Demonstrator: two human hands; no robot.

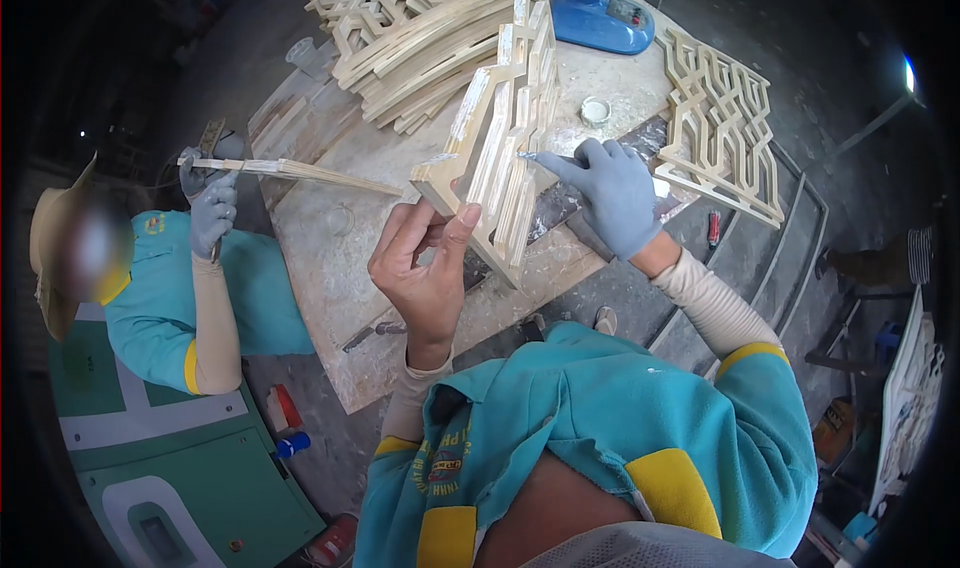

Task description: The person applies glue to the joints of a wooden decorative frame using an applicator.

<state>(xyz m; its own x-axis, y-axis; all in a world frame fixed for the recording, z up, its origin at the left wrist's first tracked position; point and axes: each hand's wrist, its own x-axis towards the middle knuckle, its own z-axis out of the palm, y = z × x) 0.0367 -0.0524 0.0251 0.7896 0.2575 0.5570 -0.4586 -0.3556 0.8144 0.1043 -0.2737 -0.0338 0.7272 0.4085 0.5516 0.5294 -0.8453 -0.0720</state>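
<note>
In the head view, my bare left hand (425, 268) grips the near lower end of a pale wooden lattice panel (500, 148), thumb on its edge and fingers beneath. The panel stands tilted over the table, with white paste smeared along its layered edges. My right hand (605, 193), in a grey glove, has its index finger stretched out, the tip touching the panel's right side. No tool shows in it, and its other fingers are partly bent. Just beyond this hand sits a small round dish (595, 111) of white paste.
The paste-stained table (330, 348) bears stacked curved lattice panels (430, 48) and a blue machine base (600, 23). Another lattice panel (720, 118) leans at the right. A co-worker (190, 288) at left holds a wooden piece in gloved hands. A red-handled tool (713, 228) lies right.
</note>
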